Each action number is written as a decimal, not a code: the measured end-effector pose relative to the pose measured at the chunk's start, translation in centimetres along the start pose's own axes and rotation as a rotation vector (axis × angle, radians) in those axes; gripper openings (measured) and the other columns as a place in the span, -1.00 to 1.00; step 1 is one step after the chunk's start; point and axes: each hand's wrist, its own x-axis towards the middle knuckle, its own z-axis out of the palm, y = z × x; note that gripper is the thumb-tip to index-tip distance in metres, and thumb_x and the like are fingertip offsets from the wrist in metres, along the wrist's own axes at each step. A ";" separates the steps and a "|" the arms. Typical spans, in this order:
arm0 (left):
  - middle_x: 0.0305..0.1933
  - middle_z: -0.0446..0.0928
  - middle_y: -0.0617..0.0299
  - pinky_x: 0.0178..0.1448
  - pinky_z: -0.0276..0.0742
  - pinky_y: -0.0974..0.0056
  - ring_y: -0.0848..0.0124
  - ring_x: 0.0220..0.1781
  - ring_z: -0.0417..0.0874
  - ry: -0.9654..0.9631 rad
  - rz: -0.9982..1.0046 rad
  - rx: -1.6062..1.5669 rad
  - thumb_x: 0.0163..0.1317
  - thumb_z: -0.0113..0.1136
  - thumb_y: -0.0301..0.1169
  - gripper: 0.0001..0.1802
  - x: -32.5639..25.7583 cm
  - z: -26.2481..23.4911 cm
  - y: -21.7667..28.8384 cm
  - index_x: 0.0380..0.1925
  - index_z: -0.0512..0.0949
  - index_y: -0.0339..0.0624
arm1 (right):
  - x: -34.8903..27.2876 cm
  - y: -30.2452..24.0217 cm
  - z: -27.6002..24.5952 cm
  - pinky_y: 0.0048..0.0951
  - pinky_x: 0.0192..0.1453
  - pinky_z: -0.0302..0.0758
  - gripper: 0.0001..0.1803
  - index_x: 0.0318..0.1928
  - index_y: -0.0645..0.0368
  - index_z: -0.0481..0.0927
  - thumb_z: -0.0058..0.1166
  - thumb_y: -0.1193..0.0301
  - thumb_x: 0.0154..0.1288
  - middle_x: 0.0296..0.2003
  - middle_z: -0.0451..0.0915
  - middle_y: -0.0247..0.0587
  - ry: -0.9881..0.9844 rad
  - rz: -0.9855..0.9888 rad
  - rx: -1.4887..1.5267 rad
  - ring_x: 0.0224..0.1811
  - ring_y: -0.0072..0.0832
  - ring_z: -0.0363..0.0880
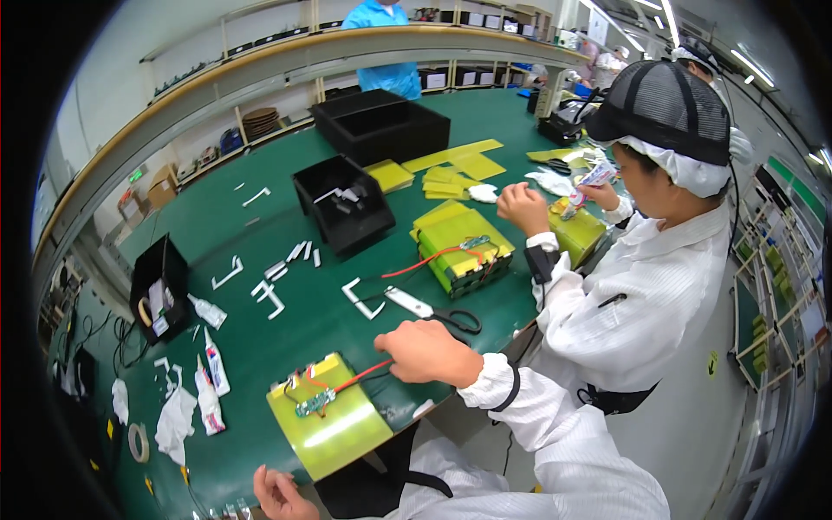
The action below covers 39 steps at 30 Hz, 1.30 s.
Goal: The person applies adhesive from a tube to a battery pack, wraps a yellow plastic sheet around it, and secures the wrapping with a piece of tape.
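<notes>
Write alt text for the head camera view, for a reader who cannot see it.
A person's right hand touches the red wire of a yellow-wrapped battery pack on a green workbench, while the left hand rests near its lower edge. Scissors lie just beyond, and a co-worker in white handles another pack.

single head-worn fisheye, looks down and forward over green table [286, 225]; own hands close at bottom, co-worker right, rim bends.

A long green worktable [260, 217] stands under wooden shelving [286, 52] and ceiling strip lights [672, 22].
</notes>
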 end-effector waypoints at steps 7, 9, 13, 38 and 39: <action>-0.19 0.45 0.06 -0.31 0.33 0.31 0.34 -0.35 0.38 0.090 0.201 0.248 0.38 0.12 -0.57 -0.80 0.5 1.4 -1.3 -0.03 0.48 -0.40 | 2.7 -1.7 -14.6 -0.18 -0.15 0.62 -0.76 -0.25 0.18 0.72 0.17 0.38 0.05 -0.37 0.69 0.01 0.521 -0.043 0.173 -0.32 -0.09 0.70; -0.14 0.48 0.01 -0.36 0.31 0.32 0.31 -0.34 0.40 0.151 0.193 0.300 0.35 0.19 -0.51 -0.81 0.2 2.0 -1.4 -0.10 0.50 -0.36 | 3.1 -1.6 -18.7 -0.19 -0.12 0.64 -0.78 -0.30 0.18 0.76 0.19 0.39 0.03 -0.32 0.71 0.01 0.476 0.034 0.139 -0.29 -0.11 0.71; -0.12 0.50 -0.01 -0.24 0.43 0.18 0.16 -0.21 0.48 0.113 0.272 0.537 0.32 0.25 -0.44 -0.79 1.0 2.3 -0.9 -0.14 0.51 -0.33 | 10.7 2.1 -22.7 -0.40 -0.33 0.53 -0.75 -0.25 0.23 0.76 0.26 0.34 0.11 -0.44 0.68 -0.17 0.345 0.127 0.266 -0.47 -0.43 0.59; -0.06 0.48 -0.07 0.21 0.37 -0.04 0.02 0.05 0.46 0.034 0.123 0.752 0.30 0.24 -0.40 -0.71 2.1 1.8 0.7 -0.10 0.46 -0.38 | 29.0 24.9 -25.4 -0.01 -0.22 0.63 -0.81 -0.17 -0.13 0.77 0.24 0.35 0.20 -0.14 0.71 -0.27 -0.097 0.641 -0.544 -0.15 -0.33 0.71; -0.06 0.48 -0.18 0.08 0.50 -0.04 -0.03 0.01 0.51 0.005 0.150 0.781 0.39 0.14 -0.36 -0.73 2.4 2.1 0.9 -0.08 0.45 -0.35 | 30.0 27.4 -24.8 -0.13 -0.24 0.66 -0.85 -0.23 0.06 0.76 0.22 0.39 0.20 -0.24 0.73 -0.19 -0.082 0.590 -0.548 -0.25 -0.37 0.75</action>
